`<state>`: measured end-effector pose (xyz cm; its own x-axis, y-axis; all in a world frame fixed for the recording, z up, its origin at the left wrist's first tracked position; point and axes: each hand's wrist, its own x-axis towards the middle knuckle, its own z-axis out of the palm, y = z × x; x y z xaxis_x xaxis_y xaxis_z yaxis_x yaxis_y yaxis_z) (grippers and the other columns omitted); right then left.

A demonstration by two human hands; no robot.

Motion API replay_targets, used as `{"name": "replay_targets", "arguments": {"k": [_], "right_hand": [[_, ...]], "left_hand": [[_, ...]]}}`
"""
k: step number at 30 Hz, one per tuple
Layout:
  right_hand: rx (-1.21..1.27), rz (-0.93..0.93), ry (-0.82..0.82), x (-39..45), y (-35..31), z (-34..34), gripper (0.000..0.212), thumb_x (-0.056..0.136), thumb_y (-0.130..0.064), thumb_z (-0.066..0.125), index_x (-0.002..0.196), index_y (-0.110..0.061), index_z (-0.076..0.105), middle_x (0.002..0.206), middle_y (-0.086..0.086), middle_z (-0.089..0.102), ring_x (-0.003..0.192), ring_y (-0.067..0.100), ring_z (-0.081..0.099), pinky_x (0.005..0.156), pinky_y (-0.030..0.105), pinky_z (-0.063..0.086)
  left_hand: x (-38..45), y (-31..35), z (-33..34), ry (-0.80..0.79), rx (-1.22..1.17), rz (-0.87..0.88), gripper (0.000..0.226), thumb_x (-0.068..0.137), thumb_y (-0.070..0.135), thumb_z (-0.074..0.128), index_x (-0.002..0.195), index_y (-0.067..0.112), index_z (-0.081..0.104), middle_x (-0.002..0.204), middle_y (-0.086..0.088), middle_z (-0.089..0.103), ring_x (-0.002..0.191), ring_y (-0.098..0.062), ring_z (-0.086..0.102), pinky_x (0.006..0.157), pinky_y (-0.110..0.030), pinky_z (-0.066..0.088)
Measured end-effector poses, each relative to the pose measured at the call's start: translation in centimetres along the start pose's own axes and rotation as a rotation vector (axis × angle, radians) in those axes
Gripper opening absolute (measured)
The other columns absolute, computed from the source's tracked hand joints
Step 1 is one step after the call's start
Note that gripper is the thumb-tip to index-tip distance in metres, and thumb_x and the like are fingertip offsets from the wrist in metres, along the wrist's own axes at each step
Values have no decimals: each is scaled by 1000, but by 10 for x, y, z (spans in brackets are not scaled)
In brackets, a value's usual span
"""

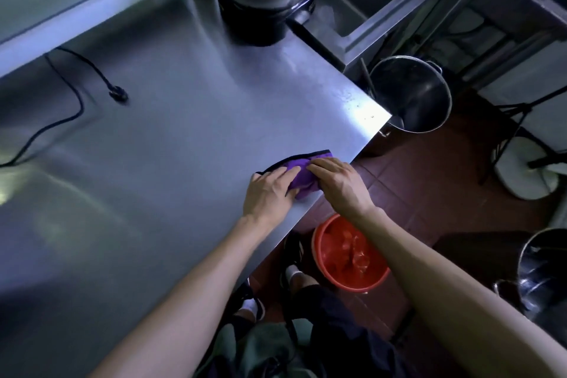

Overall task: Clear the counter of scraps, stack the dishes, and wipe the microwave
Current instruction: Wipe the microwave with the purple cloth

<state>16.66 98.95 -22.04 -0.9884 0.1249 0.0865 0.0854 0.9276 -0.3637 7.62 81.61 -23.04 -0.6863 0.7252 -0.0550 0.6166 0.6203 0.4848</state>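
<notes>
Now cloth (302, 175) btwn both hands, counter (184, 147) edge

I am scanning the steel counter (184, 138), the purple cloth (302, 173), the pots and the red bucket (349, 255), and I am finding no lettering, label, brand or number that I can read.
</notes>
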Motion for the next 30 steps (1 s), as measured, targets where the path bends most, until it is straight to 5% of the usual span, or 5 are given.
{"name": "replay_targets", "arguments": {"k": [15, 23, 30], "right_hand": [[-31, 6, -122, 72, 144, -29, 30, 88, -6, 60, 116, -8, 71, 125, 7, 68, 123, 31, 58, 98, 41, 42], [-12, 65, -255, 75, 142, -18, 54, 75, 3, 54, 125, -14, 68, 133, 5, 64, 125, 29, 56, 104, 41, 41], [60, 18, -257, 99, 94, -10, 40, 85, -7, 56, 123, -9, 67, 125, 9, 67, 113, 35, 61, 94, 46, 50]], "left_hand": [[131, 63, 45, -63, 26, -144, 44, 91, 27, 64, 135, 24, 59, 124, 2, 67, 108, -27, 63, 90, -42, 45], [119, 48, 37, -96, 37, -213, 33, 96, 26, 57, 128, 21, 65, 129, 6, 64, 114, -24, 58, 95, -41, 44], [95, 17, 9, -158, 90, -314, 35, 98, 33, 52, 131, 24, 60, 131, 5, 62, 120, -22, 52, 98, -39, 41]]}}
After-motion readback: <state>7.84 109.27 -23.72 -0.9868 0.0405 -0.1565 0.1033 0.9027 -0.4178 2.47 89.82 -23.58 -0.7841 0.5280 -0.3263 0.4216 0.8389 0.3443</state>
